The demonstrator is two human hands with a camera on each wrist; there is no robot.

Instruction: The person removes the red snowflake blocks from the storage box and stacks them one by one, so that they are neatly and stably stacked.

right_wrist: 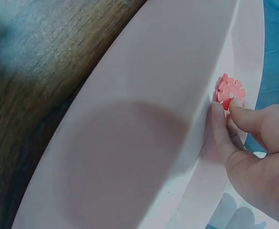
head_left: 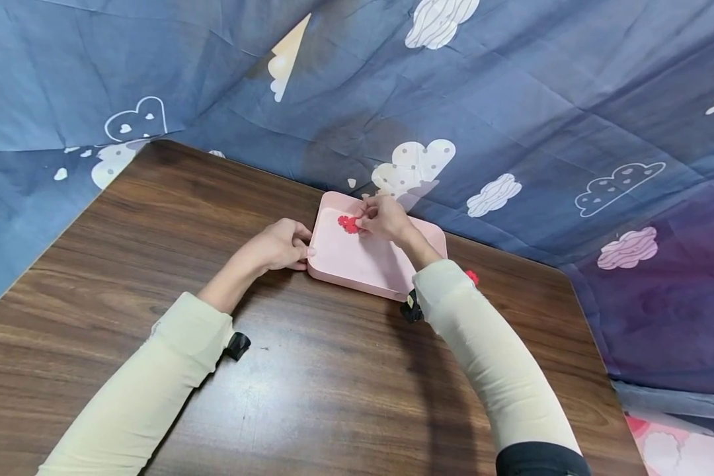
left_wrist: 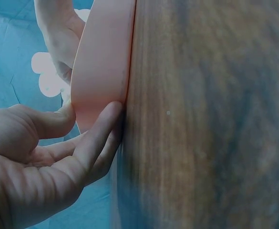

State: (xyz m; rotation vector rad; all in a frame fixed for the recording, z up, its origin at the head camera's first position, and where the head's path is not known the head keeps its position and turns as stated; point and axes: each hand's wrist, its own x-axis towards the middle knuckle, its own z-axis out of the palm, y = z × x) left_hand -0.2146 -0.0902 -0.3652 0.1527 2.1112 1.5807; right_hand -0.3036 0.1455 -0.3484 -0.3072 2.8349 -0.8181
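Observation:
A shallow pink tray (head_left: 357, 281) lies on the wooden table. My left hand (head_left: 282, 244) holds its left corner, thumb at the rim and fingers against the outer wall (left_wrist: 103, 62). Over the tray, my right hand (head_left: 383, 218) pinches a red notched plastic disc (right_wrist: 231, 90) between thumb and fingertips. In the head view red pieces (head_left: 348, 225) show at those fingertips, near the tray's far left part; how many there are cannot be told. Another red piece (head_left: 472, 277) shows beyond the right sleeve, partly hidden by it.
The brown wooden table (head_left: 309, 383) reaches back to a blue cloth (head_left: 244, 119) printed with clouds, close behind the tray. Both wrists carry a small black device (head_left: 237, 346). At the lower right, past the table edge, lies a pink and white patterned cloth (head_left: 684, 449).

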